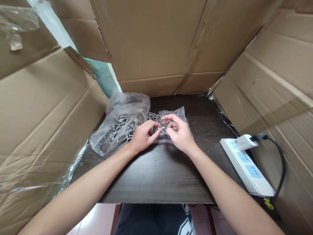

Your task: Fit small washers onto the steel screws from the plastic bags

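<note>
Between the fingertips of my two hands is a small metal bolt (161, 128), lying roughly level above the plastic. My left hand (144, 135) pinches its left end between thumb and forefinger. Close to the bolt's right end, my right hand (179, 132) has its fingers curled, the forefinger arched over; whether it grips anything is too small to make out. A clear plastic bag (107, 130) with many loose bolts (120, 123) sits left of my hands. Behind my fingers, more metal fasteners (153, 116) lie on a second clear plastic bag (179, 113).
Cardboard walls (156, 39) surround the dark wooden table (151, 176) at the back and both sides. On the right stands a white power strip (256, 179) with a white plug adapter (244, 142) and a black cable (283, 160). The table's front edge is near my lap.
</note>
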### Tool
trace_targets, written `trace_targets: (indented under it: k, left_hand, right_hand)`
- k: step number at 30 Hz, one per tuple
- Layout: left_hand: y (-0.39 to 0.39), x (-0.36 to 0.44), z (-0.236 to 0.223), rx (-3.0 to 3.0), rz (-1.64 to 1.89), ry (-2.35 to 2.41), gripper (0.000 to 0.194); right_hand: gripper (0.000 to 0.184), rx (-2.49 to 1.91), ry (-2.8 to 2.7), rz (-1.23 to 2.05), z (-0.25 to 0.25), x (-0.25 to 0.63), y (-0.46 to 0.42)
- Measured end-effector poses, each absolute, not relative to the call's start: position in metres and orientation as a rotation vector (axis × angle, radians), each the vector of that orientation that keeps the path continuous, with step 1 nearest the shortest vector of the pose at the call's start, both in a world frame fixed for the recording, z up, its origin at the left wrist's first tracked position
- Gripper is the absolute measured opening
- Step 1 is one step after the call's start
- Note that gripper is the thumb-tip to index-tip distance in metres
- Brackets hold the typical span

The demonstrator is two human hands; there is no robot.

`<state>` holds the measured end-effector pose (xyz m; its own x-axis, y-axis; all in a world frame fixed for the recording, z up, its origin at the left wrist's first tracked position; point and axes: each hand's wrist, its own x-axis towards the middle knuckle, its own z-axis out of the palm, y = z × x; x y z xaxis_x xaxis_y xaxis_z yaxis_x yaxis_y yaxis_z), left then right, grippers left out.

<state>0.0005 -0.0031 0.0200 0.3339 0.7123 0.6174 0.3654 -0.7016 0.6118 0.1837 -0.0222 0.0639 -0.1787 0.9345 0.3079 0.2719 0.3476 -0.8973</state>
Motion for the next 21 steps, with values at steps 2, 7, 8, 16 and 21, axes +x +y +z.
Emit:
trace_targets:
  k: [2, 7, 8, 16, 21]
  left_hand:
    - [-0.0029, 0.0004, 0.02, 2.244, 1.314, 0.947, 0.009]
    - [-0.0031, 0.0009, 0.0194, 2.247, 1.305, 0.957, 0.009]
    - [-0.0031, 0.001, 0.0195, 2.24, 1.311, 0.966, 0.009]
    - [-0.0028, -0.0002, 0.0205, 2.268, 1.355, 0.932, 0.007]
    - [-0.004, 0.0012, 0.02, 2.282, 1.342, 0.916, 0.006]
  right_hand:
    - [0.04, -1.133, -1.693, 0.83, 0.0645, 0.1841, -0.0224]
    - [0.029, -1.081, -1.654, 0.896, 0.066, 0.1868, -0.0218]
    - [0.027, -1.076, -1.64, 0.899, 0.0662, 0.1872, -0.0216]
    - [0.034, -1.21, -1.769, 0.865, 0.0626, 0.183, -0.0213]
    - [0.022, -1.259, -1.803, 0.846, 0.0624, 0.183, -0.0221]
